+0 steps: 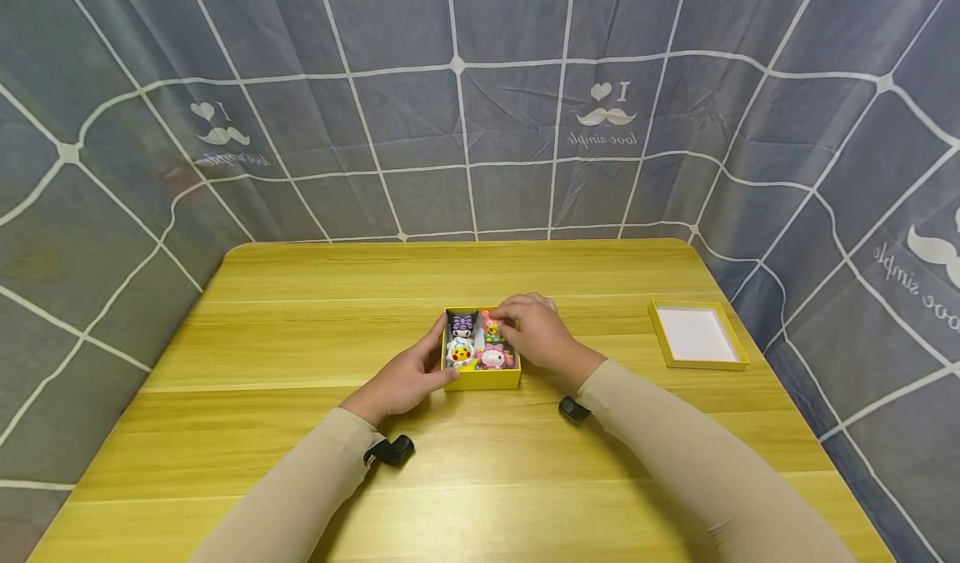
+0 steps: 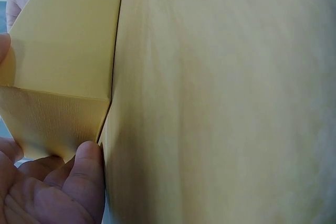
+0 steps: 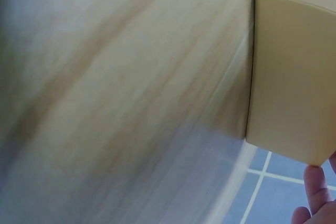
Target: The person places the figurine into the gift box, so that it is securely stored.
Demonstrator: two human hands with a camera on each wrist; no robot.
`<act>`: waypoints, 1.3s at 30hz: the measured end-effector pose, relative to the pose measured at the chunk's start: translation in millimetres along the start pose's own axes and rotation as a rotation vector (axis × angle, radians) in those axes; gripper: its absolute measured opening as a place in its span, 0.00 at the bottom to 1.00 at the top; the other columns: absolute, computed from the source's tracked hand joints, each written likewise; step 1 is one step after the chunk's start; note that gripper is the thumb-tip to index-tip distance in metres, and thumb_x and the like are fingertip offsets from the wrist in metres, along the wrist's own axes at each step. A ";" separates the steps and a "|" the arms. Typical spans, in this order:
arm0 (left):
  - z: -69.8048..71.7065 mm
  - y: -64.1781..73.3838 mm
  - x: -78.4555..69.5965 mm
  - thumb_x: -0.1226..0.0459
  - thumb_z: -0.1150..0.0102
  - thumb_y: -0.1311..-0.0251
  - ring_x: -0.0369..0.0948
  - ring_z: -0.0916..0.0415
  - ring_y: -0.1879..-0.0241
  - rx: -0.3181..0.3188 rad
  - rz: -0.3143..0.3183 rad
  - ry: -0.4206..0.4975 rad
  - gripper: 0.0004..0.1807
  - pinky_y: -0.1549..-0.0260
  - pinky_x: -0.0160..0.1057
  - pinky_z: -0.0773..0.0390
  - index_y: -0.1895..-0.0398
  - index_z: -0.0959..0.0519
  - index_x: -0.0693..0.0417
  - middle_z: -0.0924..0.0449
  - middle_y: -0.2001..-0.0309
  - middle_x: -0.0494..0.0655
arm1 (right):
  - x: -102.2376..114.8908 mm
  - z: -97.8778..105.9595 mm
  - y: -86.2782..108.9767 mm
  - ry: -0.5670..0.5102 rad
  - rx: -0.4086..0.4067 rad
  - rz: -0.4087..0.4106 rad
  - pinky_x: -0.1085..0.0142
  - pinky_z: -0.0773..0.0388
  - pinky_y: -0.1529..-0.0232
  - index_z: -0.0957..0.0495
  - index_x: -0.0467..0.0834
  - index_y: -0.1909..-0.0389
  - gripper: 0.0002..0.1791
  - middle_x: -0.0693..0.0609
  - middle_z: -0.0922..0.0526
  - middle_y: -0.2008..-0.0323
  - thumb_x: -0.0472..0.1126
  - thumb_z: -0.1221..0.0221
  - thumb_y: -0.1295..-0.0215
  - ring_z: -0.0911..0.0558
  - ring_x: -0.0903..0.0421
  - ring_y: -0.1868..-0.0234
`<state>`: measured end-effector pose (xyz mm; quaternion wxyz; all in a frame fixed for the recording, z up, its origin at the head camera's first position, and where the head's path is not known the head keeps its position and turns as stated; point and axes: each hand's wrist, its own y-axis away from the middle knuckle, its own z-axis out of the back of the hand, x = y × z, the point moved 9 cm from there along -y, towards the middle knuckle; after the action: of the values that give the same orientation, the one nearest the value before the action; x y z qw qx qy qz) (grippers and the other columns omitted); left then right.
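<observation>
A yellow box (image 1: 482,380) stands on the table with several small figurines inside. My left hand (image 1: 405,378) grips its left side, thumb at the front rim and fingers along the side wall. In the left wrist view, the fingers press the yellow side wall (image 2: 52,121). My right hand (image 1: 542,330) reaches over the box's far right corner, thumb and fingertips at a pink-and-yellow figurine (image 1: 491,328). A black-and-purple figurine (image 1: 462,325) sits at the back left, a white one with a yellow face (image 1: 461,353) at the front left, a pink one (image 1: 495,357) at the front right.
The box's yellow lid (image 1: 699,336) lies to the right, its white inside facing up. Behind and beside the wood-grain table (image 1: 300,338) hangs a grey curtain (image 1: 405,122) with white lines. A black wrist camera (image 1: 395,450) sticks out from the left sleeve.
</observation>
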<state>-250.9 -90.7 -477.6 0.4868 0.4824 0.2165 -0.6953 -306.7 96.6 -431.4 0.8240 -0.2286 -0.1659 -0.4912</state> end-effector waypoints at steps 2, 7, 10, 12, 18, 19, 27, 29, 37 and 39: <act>-0.1 -0.1 -0.2 0.49 0.34 0.29 0.47 0.45 0.18 0.000 -0.002 0.002 0.54 0.21 0.53 0.40 0.14 0.64 0.26 0.50 0.15 0.48 | -0.1 0.1 -0.1 -0.003 0.001 -0.002 0.39 0.37 0.27 0.11 0.48 0.45 0.13 0.51 0.12 0.44 0.40 0.33 0.28 0.21 0.45 0.37; -0.4 -0.4 -0.6 0.50 0.35 0.28 0.48 0.46 0.18 0.002 -0.012 0.005 0.54 0.21 0.53 0.40 0.13 0.64 0.28 0.50 0.15 0.49 | 0.2 0.4 -0.4 -0.004 0.003 -0.005 0.39 0.37 0.27 0.11 0.48 0.45 0.13 0.51 0.12 0.44 0.40 0.33 0.28 0.21 0.45 0.37; -0.9 -0.6 -0.6 0.50 0.35 0.28 0.49 0.46 0.18 0.000 -0.021 -0.003 0.54 0.22 0.54 0.40 0.13 0.64 0.29 0.51 0.15 0.50 | 0.8 0.8 -0.1 0.000 0.004 -0.006 0.40 0.37 0.26 0.11 0.48 0.45 0.13 0.51 0.12 0.44 0.40 0.33 0.28 0.21 0.45 0.36; -1.0 -0.8 -0.5 0.50 0.35 0.28 0.49 0.46 0.18 -0.001 -0.025 -0.010 0.54 0.22 0.54 0.39 0.13 0.64 0.30 0.51 0.15 0.51 | 0.9 0.9 0.0 0.002 0.004 -0.008 0.40 0.37 0.26 0.11 0.48 0.46 0.13 0.51 0.12 0.44 0.40 0.33 0.28 0.21 0.45 0.36; -0.8 -1.0 -0.3 0.51 0.35 0.28 0.47 0.48 0.17 0.000 -0.022 -0.002 0.54 0.22 0.52 0.40 0.13 0.64 0.28 0.54 0.14 0.47 | 0.4 0.4 -0.1 0.002 0.002 -0.015 0.41 0.36 0.26 0.11 0.47 0.46 0.13 0.51 0.12 0.44 0.41 0.33 0.28 0.21 0.46 0.37; -0.9 -0.9 -0.3 0.51 0.35 0.28 0.47 0.48 0.17 0.001 -0.023 0.001 0.54 0.21 0.52 0.40 0.13 0.64 0.28 0.54 0.14 0.46 | 0.5 0.5 -0.1 0.002 0.002 -0.016 0.41 0.36 0.26 0.11 0.47 0.46 0.13 0.51 0.12 0.45 0.41 0.33 0.28 0.21 0.46 0.37; -2.3 -1.4 0.8 0.51 0.36 0.28 0.49 0.49 0.17 0.004 -0.032 -0.003 0.54 0.21 0.54 0.41 0.13 0.65 0.30 0.55 0.14 0.49 | 1.5 0.4 1.0 -0.009 0.001 -0.010 0.40 0.37 0.25 0.11 0.46 0.46 0.13 0.51 0.12 0.44 0.41 0.32 0.28 0.21 0.45 0.37; -2.5 -1.6 1.4 0.52 0.36 0.28 0.48 0.49 0.17 0.004 -0.029 -0.004 0.54 0.21 0.53 0.41 0.13 0.65 0.30 0.55 0.14 0.48 | 1.6 0.2 1.3 -0.014 0.002 -0.008 0.40 0.38 0.25 0.11 0.46 0.46 0.13 0.51 0.12 0.45 0.41 0.33 0.28 0.21 0.45 0.37; -1.6 -1.3 1.5 0.52 0.35 0.28 0.48 0.49 0.17 -0.003 -0.023 -0.002 0.54 0.21 0.53 0.41 0.13 0.64 0.30 0.55 0.14 0.47 | 2.3 0.1 1.8 -0.002 0.015 -0.014 0.41 0.39 0.25 0.12 0.46 0.45 0.13 0.51 0.12 0.43 0.41 0.33 0.28 0.21 0.46 0.37; -1.6 -1.2 1.8 0.52 0.35 0.28 0.47 0.48 0.17 -0.004 -0.018 -0.005 0.54 0.21 0.52 0.40 0.13 0.64 0.29 0.55 0.14 0.46 | 3.0 0.2 1.7 0.010 0.022 -0.015 0.42 0.38 0.26 0.12 0.47 0.45 0.13 0.51 0.12 0.43 0.42 0.33 0.27 0.21 0.47 0.37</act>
<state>-251.4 -89.7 -480.1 0.4822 0.4776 0.2211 -0.7004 -303.8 95.2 -430.1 0.8236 -0.2155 -0.1688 -0.4968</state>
